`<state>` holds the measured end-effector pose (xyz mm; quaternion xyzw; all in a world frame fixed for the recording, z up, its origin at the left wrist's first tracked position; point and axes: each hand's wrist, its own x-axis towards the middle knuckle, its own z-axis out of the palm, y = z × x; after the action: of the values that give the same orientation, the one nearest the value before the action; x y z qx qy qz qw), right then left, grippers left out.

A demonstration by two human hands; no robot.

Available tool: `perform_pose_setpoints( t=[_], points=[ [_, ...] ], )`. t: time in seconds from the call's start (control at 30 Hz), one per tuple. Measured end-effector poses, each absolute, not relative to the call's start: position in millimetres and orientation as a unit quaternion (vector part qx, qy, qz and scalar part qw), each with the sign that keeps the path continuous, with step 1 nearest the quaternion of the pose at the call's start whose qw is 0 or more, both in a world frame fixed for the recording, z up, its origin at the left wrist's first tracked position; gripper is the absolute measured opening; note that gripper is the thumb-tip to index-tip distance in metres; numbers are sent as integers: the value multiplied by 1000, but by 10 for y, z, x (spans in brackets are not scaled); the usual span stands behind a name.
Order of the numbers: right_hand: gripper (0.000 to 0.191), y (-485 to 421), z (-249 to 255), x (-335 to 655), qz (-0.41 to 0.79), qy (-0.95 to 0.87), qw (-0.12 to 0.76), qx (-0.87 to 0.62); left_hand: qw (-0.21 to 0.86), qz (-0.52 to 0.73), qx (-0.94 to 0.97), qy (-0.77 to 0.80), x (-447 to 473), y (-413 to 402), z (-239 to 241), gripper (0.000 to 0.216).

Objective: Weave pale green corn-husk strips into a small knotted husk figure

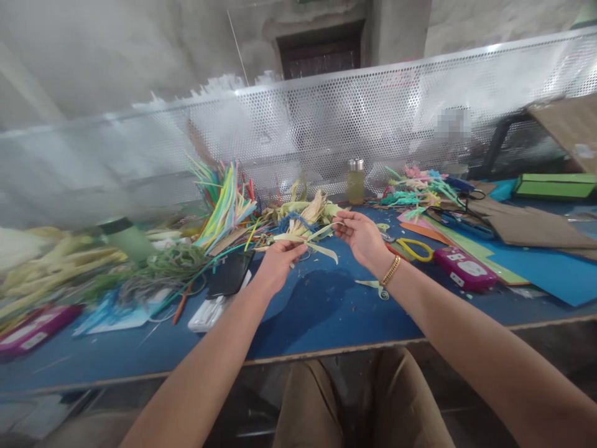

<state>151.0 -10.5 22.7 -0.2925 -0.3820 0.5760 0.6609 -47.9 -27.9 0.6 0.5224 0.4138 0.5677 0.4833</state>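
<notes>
My left hand (278, 261) is closed around a bundle of pale yellow-green leaf strips (303, 239) held just above the blue table (326, 311). My right hand (361, 239) pinches one thin strip of that bundle at its upper right end, fingers curled; a gold bracelet sits on that wrist. Behind the hands lies a heap of dried husk leaves (312, 208) with some blue yarn in it.
Coloured straws (224, 205) fan out at the left beside green twine and pale stalks. A black phone (229, 274), yellow-handled scissors (413, 249), a pink case (464, 269), a small glass jar (356, 180), cardboard sheets and a green box (555, 185) lie around. Perforated metal screen behind.
</notes>
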Motion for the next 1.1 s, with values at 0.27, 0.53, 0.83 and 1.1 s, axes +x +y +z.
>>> perform_pose_setpoints(
  t=[0.27,0.53,0.83,1.1],
  points=[
    [12,-162,250,1475,538,-395,672,-321,446,563,566,405,-483,-295,-5,27],
    [14,-167,251,1462,523,-401,674,-335,460,555,565,401,-480,-294,0,31],
    [19,-104,137,1442,447,-498,634,-388,434,547,586,410,-477,-312,14,26],
    [11,-83,74,1467,307,-630,591,-400,436,559,577,406,-481,-321,43,29]
  ],
)
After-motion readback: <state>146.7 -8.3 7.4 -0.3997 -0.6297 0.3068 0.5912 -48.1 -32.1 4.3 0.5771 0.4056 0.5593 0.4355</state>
